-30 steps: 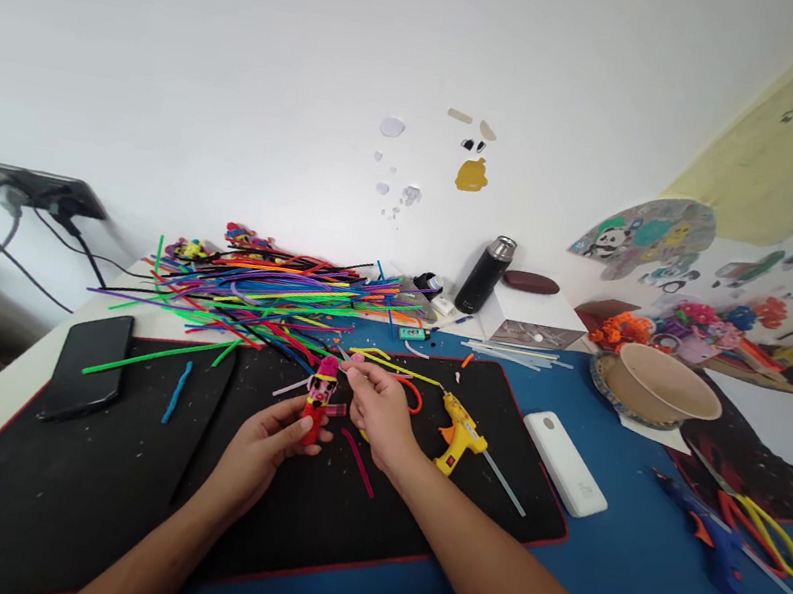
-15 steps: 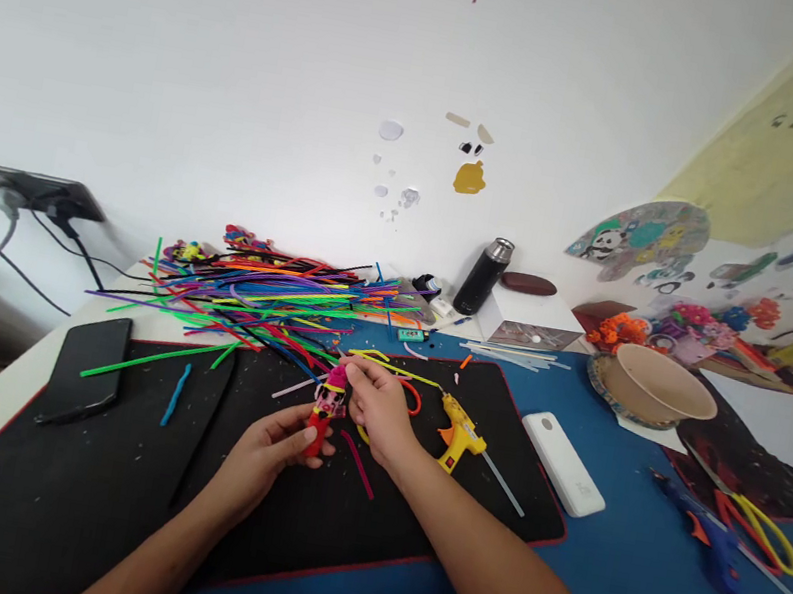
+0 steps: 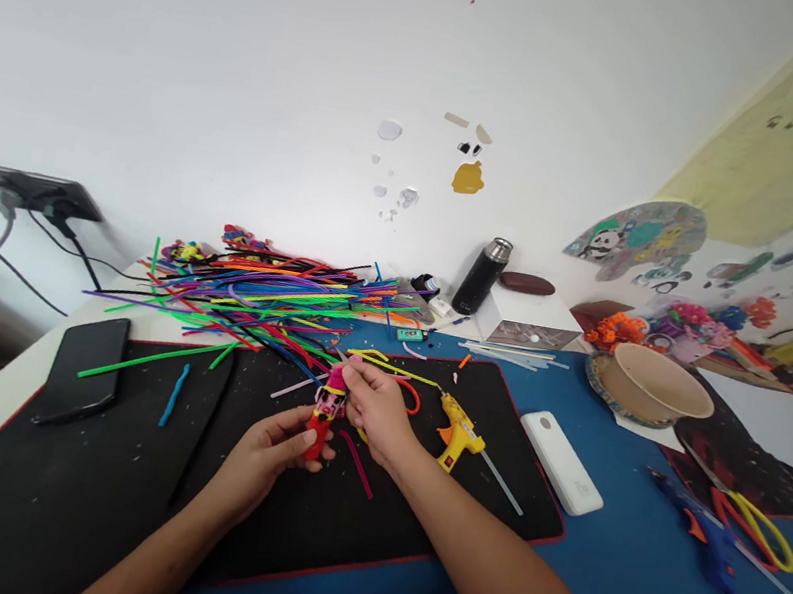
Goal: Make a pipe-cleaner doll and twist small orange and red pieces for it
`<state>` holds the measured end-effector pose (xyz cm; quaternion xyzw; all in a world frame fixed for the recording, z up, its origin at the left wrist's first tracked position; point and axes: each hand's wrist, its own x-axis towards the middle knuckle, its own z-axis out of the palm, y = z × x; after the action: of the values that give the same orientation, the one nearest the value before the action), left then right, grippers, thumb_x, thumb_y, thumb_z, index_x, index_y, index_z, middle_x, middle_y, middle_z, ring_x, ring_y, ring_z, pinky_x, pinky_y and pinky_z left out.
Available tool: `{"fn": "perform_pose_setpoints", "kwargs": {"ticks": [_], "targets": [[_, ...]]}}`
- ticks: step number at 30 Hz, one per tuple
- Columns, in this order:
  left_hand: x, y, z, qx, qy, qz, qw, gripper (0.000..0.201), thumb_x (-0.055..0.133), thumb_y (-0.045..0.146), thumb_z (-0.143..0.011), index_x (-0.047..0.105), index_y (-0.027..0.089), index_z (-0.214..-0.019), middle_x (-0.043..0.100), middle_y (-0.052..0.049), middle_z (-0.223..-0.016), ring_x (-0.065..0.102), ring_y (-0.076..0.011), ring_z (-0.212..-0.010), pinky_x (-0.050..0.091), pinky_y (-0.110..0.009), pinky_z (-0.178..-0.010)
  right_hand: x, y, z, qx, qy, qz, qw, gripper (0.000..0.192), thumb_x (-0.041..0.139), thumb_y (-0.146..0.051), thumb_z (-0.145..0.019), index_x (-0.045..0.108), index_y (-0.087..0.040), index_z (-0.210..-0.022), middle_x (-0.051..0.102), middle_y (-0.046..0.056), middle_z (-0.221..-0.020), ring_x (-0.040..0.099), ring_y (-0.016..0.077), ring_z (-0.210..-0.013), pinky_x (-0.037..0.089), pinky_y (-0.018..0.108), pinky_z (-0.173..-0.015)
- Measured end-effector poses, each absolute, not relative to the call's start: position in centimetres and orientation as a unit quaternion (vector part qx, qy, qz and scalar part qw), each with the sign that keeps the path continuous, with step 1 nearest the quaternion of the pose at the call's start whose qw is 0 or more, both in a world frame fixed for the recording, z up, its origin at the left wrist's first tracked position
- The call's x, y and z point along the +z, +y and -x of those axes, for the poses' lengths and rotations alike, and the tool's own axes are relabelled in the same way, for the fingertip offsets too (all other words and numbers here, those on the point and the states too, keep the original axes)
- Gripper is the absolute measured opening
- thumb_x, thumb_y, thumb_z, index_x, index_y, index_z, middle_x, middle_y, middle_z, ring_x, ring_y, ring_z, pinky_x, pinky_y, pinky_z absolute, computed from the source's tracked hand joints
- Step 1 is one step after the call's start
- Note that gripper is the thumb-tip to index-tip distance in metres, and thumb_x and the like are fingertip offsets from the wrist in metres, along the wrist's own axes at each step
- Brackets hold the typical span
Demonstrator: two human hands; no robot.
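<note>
A small pipe-cleaner doll with a pink hat, a dark-and-pink face and a red body is held upright above the black mat. My left hand is closed round its red lower body. At the top, my right hand pinches the pink hat between thumb and fingers. Behind the right hand, partly hidden, lie scissors with orange-red handles. A yellow hot glue gun with a glue stick in its rear lies to the right. Below the hands is a dark pink pipe-cleaner piece.
A heap of coloured pipe cleaners spreads along the back. A phone and a blue twisted piece lie left. Rightward are a white power bank, a bowl, a blue glue gun and a black flask.
Both hands keep their hold on the doll, which has turned slightly so its face shows more squarely. The whole view has shifted a little; nothing else has moved.
</note>
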<state>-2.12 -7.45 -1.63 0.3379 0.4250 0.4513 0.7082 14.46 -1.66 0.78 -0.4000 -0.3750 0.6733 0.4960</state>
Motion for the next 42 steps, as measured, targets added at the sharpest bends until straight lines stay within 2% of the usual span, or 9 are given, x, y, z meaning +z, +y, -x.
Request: {"fn": "perform_pose_setpoints", "kwargs": {"ticks": [14, 19, 24, 32, 42], "targets": [[-1.5, -7.5, 2.1, 0.456, 0.426, -0.334, 0.706, 0.046, 0.094, 0.039, -0.067, 0.082, 0.016, -0.105, 0.079, -0.012, -0.091, 0.075, -0.0248, -0.079, 0.058, -0.027, -0.064, 0.2, -1.6, -14.6, 0.691, -0.366, 0.385, 0.490, 0.043, 0.081, -0.053, -0.077, 0.075, -0.015, -0.096, 0.033, -0.013, -0.048, 0.020, 0.0040, -0.040, 0.016, 0.022, -0.041], [-1.7, -7.3, 2.1, 0.478, 0.431, -0.325, 0.693, 0.049, 0.095, 0.038, -0.066, 0.081, 0.017, -0.109, 0.080, -0.012, -0.095, 0.076, -0.0259, -0.081, 0.059, -0.028, -0.066, 0.3, -1.8, -14.6, 0.696, -0.343, 0.378, 0.505, 0.041, 0.081, -0.055, -0.079, 0.067, -0.017, -0.087, 0.033, -0.013, -0.049, 0.022, 0.0039, -0.041, 0.015, 0.022, -0.041], [-1.8, -6.7, 2.3, 0.526, 0.440, -0.308, 0.660, 0.053, 0.095, 0.037, -0.066, 0.079, 0.016, -0.112, 0.080, -0.013, -0.104, 0.076, -0.0270, -0.085, 0.061, -0.031, -0.069, 0.4, -2.3, -14.9, 0.690, -0.338, 0.394, 0.504, 0.047, 0.079, -0.058, -0.080, 0.069, -0.015, -0.096, 0.035, -0.012, -0.049, 0.027, 0.0039, -0.038, 0.014, 0.022, -0.042], [-1.9, -5.6, 3.0, 0.596, 0.432, -0.237, 0.634, 0.051, 0.098, 0.033, -0.062, 0.077, 0.013, -0.104, 0.080, -0.010, -0.095, 0.077, -0.0244, -0.083, 0.062, -0.030, -0.071, 0.2, -3.9, -14.8, 0.687, -0.351, 0.403, 0.492, 0.047, 0.080, -0.056, -0.079, 0.072, -0.013, -0.093, 0.035, -0.012, -0.047, 0.026, 0.0032, -0.038, 0.016, 0.022, -0.042], [-2.0, -5.5, 3.2, 0.608, 0.418, -0.234, 0.633, 0.051, 0.099, 0.032, -0.061, 0.076, 0.013, -0.102, 0.081, -0.009, -0.092, 0.079, -0.0240, -0.084, 0.063, -0.028, -0.071, -1.3, -5.9, -14.7, 0.689, -0.349, 0.423, 0.474, 0.049, 0.081, -0.059, -0.076, 0.072, -0.013, -0.089, 0.034, -0.012, -0.046, 0.024, 0.0040, -0.038, 0.014, 0.021, -0.040]]}}
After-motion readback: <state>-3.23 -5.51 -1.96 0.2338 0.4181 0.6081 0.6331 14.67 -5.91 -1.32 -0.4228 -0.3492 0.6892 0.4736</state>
